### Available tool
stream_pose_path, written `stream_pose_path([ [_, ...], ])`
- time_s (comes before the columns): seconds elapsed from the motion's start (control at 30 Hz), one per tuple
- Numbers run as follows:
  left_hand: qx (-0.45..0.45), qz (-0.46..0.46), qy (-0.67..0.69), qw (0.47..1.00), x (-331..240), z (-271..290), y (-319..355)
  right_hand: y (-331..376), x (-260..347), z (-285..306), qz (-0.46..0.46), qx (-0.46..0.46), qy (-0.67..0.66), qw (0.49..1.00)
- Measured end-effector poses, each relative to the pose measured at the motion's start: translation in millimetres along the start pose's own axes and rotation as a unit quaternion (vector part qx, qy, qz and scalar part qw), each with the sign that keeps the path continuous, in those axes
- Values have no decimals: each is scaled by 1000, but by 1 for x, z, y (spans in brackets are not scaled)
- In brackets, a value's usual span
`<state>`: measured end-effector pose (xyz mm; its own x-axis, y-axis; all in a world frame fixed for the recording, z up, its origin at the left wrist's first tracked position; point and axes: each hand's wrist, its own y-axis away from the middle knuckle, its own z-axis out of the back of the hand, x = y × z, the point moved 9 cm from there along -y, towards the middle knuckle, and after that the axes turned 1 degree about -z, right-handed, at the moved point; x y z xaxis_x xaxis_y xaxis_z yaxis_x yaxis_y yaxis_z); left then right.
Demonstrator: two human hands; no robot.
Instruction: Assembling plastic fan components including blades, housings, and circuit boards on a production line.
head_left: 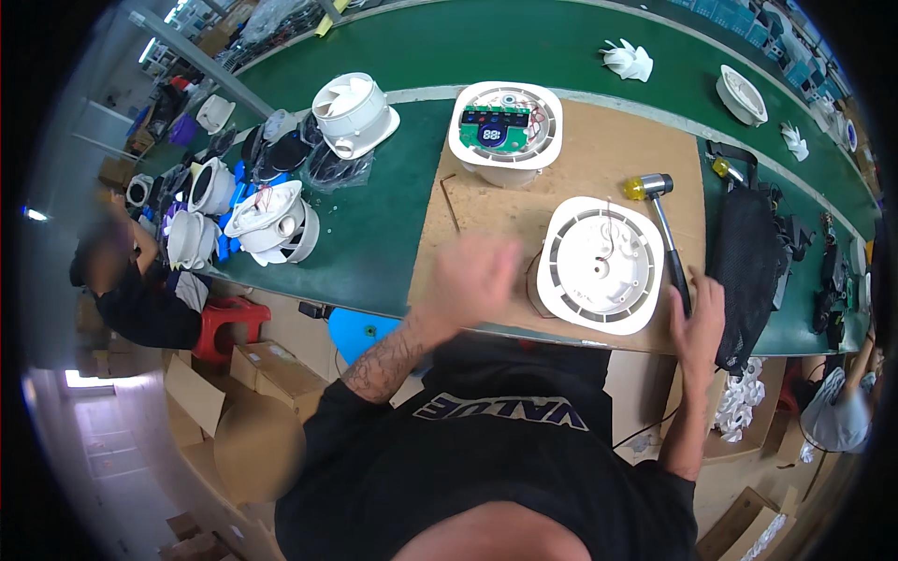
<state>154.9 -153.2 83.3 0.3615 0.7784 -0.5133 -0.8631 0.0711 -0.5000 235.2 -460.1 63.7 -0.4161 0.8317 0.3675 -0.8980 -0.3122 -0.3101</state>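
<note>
A white round-cornered fan housing [600,266] lies on the brown cardboard sheet in front of me, open side up, with thin wires at its centre. To its left is my left hand [474,278], smeared by motion, so its fingers cannot be read. My right hand [700,321] is at the housing's right, beside the black handle of a mallet [670,236]. Its thumb and fingers are apart around the handle's end; a firm grip does not show. The mallet's yellow and metal head rests on the cardboard. Farther back stands a second housing [552,122] with a green circuit board [510,140].
A hex key [450,203] lies on the cardboard [599,136]. At the left are a white fan unit [353,115] and several housings and parts. A black mesh bag [748,262] lies at the right. Fan blades [628,61] sit on the green belt [524,47]. A co-worker [140,290] sits far left.
</note>
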Motion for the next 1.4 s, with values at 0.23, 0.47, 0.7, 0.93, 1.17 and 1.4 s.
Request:
stream_pose_path([
  [0.23,2,219,-212,952,131,8,-6,-37,-16,-41,-106,142,67,982],
  [0.47,-15,368,315,875,110,57,15,-19,-38,-35,-173,97,-158,967],
  [0.7,-34,92,483,870,-65,27,-52,-7,-37,2,-213,32,-294,931],
  [0.93,90,100,374,918,-47,-60,-64,10,-30,29,-213,14,-356,910],
  [1.17,110,78,307,942,-46,-68,-73,2,14,76,-50,-27,-230,972],
  [1.4,143,-6,241,960,-50,-66,-67,-6,101,137,156,12,3,988],
])
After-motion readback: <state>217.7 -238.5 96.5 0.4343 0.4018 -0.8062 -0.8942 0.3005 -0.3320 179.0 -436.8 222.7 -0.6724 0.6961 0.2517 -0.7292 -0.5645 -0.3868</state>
